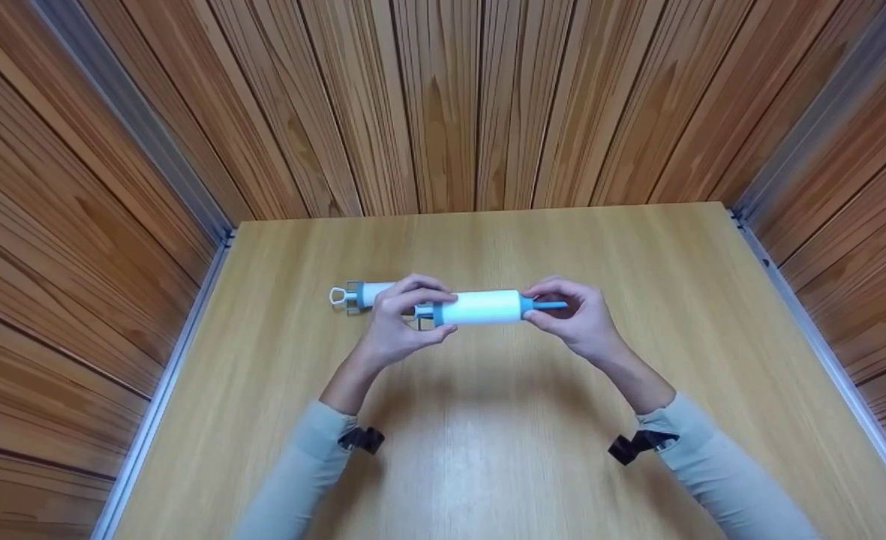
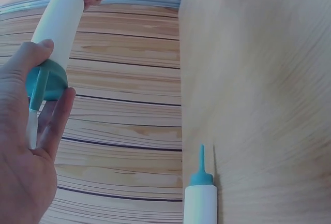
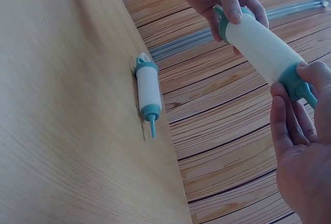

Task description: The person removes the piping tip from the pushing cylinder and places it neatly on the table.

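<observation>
A white syringe-like tube [image 1: 484, 307] with teal ends and a thin teal nozzle is held level above the table. My left hand [image 1: 400, 322] grips its handle end, thumb and fingers on opposite sides of the teal collar. At the other end, my right hand [image 1: 581, 319] pinches the teal nozzle collar [image 3: 292, 80] between thumb and fingers. A second tube [image 3: 149, 89] of the same kind lies on the table beyond my left hand, its nozzle pointing right. In the head view, my left hand hides much of that second tube.
The wooden table [image 1: 488, 247] reaches back to a wood-plank wall [image 1: 443, 105]. Plank walls also stand at left and right, with metal rails [image 1: 825, 322] along the table's sides. A small black camera [image 1: 371, 440] is strapped to each wrist.
</observation>
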Motion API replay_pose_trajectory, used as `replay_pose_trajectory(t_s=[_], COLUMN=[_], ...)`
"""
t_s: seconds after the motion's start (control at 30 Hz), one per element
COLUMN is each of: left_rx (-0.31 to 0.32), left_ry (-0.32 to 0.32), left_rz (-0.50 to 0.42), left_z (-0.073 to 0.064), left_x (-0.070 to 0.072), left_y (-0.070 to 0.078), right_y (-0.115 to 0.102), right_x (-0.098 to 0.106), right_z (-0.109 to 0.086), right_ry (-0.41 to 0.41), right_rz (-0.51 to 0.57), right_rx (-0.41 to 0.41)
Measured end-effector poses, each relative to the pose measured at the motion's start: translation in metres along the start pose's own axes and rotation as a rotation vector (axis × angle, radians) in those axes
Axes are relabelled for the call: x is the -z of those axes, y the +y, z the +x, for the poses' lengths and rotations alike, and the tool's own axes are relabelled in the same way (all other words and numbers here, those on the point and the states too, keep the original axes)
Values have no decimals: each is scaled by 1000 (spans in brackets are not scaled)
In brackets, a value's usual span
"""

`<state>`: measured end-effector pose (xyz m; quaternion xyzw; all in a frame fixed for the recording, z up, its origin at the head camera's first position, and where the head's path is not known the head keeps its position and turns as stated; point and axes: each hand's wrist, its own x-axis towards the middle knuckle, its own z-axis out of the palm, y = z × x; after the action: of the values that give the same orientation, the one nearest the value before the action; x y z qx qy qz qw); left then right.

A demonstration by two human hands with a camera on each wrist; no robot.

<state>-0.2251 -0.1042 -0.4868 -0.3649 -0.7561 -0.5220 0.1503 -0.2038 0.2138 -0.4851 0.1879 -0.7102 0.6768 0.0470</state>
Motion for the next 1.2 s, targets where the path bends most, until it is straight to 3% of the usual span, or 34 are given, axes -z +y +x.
replay_pose_trajectory(t_s=[0.5, 0.73, 0.87, 1.07, 1.2], left_rx=[75, 148, 157, 153, 142], left_ry=[-32, -40, -32, -41, -35], left_rz=[22, 26, 26, 31, 25], left_z=[-3, -5, -6, -4, -5], left_x=[0, 0, 0, -2, -2], left_y=[9, 8, 8, 10, 10], right_y=[3, 5, 6, 5, 3], right_x=[0, 1, 1, 2, 1], right_z=[-3, -3, -2, -4, -5], right_ry=[-30, -88, -109, -115, -156], right_rz=[-4, -25, -31, -7, -27], right_rx=[69, 175, 209, 187, 115])
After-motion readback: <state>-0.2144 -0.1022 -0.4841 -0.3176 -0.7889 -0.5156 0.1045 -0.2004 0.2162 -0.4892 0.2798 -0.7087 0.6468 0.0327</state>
